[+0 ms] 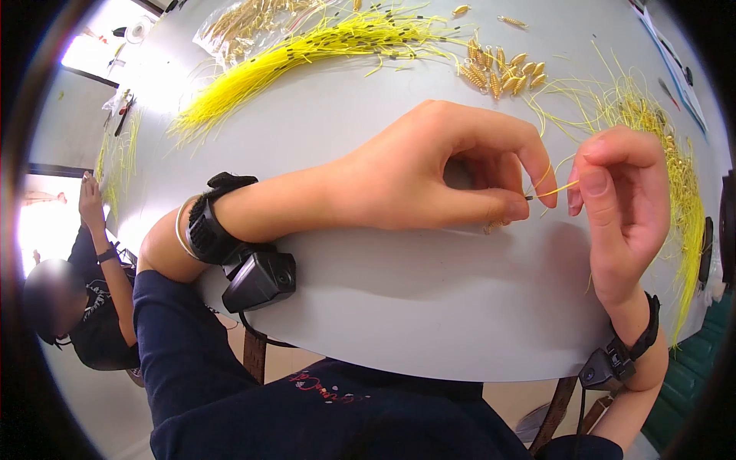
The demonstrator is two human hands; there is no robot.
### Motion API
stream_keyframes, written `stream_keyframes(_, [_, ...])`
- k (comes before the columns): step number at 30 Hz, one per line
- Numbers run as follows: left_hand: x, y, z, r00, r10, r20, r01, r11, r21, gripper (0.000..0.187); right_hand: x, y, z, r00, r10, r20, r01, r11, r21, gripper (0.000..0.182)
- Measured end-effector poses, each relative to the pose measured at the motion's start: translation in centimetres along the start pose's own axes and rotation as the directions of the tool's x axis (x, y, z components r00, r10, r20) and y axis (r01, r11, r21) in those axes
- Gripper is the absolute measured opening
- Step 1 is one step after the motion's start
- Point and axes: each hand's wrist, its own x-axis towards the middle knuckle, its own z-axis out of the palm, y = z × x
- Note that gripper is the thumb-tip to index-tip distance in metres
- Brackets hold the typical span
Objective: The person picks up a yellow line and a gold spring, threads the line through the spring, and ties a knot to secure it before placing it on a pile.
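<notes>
Head view: left hand (pixel 429 176) curled over the grey tabletop (pixel 383 307), thumb and forefinger pinched shut on a thin yellow wire (pixel 553 188) just above the surface. Right hand (pixel 625 207) close beside it, thumb and forefinger closed on the other end of the same short wire, remaining fingers (pixel 652 165) loosely folded. A dark tip visible on the wire at the left thumb, and a loop of it curving up over the left forefinger. A small golden piece (pixel 493 226) half hidden under the left hand, too covered to identify.

Judged very light and springy: slender, likely to bend at a touch and flick back, easy to kink if squeezed hard or folded sharply. Smooth coating probably slippery between bare fingertips, so best pinched near the end being worked, with the second pinch close by to keep the span short and stiff.

Farther back on the tabletop: a long bundle of yellow wires (pixel 307 50), a cluster of golden coil springs (pixel 498 69), a tangled heap of wires (pixel 652 123) along the right edge. Black wrist-strapped device (pixel 257 280) on the left forearm, a similar strap on the right wrist. Another person (pixel 84 299) seated at lower left, one hand raised.
</notes>
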Motion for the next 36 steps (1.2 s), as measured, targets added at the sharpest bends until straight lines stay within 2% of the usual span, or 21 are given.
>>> stream_keyframes(4, [-0.1,0.1,-0.2,1.000,0.005,0.030,-0.005,1.000,0.012,0.014,0.1,-0.1,0.2,1.000,-0.008,-0.009,0.008,1.000,-0.010,0.008])
stream_keyframes(9, [-0.1,0.3,-0.2,1.000,0.028,0.002,-0.028,0.999,0.042,0.010,0.2,-0.3,-0.4,0.989,0.127,0.074,-0.136,0.982,0.129,0.014])
stream_keyframes(11, [0.0,-0.3,-0.3,0.980,0.193,0.040,-0.196,0.977,0.084,0.018,0.1,-0.1,-0.2,0.985,0.155,0.081,-0.165,0.976,0.144,0.014])
stream_keyframes(13, [0.1,-0.6,-0.3,0.979,0.199,0.043,-0.201,0.978,0.056,0.020,0.2,-0.2,0.0,0.979,0.182,0.090,-0.194,0.968,0.159,0.015])
stream_keyframes(16, [0.1,-0.7,-0.3,0.978,0.209,0.028,-0.209,0.978,0.015,0.024,0.4,-0.5,0.0,0.964,0.228,0.139,-0.239,0.969,0.067,0.012])
stream_keyframes(18, [0.1,-0.6,-0.3,0.977,0.212,0.008,-0.212,0.977,0.000,0.024,0.6,-0.1,-0.1,0.955,0.134,0.264,-0.145,0.989,0.021,0.007])
stream_keyframes(21, [0.3,-0.4,-0.5,0.983,0.179,0.031,-0.180,0.983,0.025,0.023,0.5,-0.2,-0.2,0.946,0.181,0.271,-0.197,0.980,0.031,0.010])
stream_keyframes(36, [0.5,-0.1,-0.1,0.981,0.174,0.086,-0.176,0.984,0.014,0.025,0.3,-0.4,-0.6,0.942,0.208,0.263,-0.223,0.974,0.027,0.011])
